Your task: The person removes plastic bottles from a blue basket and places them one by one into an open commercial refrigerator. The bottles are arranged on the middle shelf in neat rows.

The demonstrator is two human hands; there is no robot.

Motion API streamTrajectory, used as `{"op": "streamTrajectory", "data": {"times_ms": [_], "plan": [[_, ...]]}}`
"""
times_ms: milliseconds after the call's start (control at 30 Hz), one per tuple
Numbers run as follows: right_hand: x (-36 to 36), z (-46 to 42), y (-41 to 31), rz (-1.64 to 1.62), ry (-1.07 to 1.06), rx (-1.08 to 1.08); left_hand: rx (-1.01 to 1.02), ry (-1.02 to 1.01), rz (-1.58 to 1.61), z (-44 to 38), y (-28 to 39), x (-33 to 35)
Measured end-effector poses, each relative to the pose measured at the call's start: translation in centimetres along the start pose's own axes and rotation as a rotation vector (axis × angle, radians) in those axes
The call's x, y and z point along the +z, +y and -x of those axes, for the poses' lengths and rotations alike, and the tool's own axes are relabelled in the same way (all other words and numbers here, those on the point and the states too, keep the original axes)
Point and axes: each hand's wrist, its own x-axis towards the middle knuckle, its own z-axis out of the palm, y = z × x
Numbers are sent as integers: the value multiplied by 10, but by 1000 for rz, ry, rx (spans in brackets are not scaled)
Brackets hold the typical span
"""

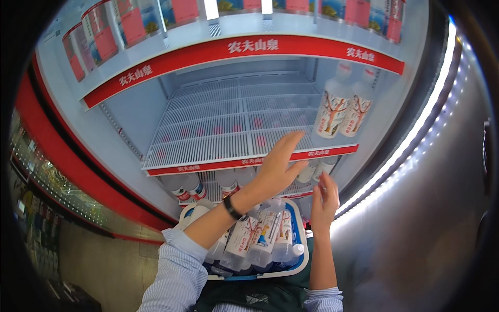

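My left hand [278,165], with a black band on its wrist, is held empty before the front edge of a white wire shelf [202,136], thumb apart from the fingers. Two clear plastic water bottles with illustrated labels stand upright at that shelf's right end: a nearer bottle [333,105] and a second bottle [356,107] beside it. Lower and to the right, my right hand [325,202] is raised with nothing in it, its fingers slightly bent. Below my hands a white and blue basket [303,257] holds several similar bottles [241,241], lying tilted.
An upper shelf with a red front strip [249,46] carries several bottles with pink labels [132,23]. Beneath the wire shelf stand more bottles [191,187]. A bright light strip [409,156] runs down the cooler's right edge; a red frame [97,175] borders the left.
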Motion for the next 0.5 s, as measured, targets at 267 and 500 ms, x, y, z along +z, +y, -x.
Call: {"op": "streamTrajectory", "data": {"times_ms": [267, 500], "plan": [[18, 80, 9, 195, -475, 197, -471, -350, -53, 148, 40, -60], [54, 66, 26, 375, -647, 378, -456, -421, -319, 234, 62, -22]]}}
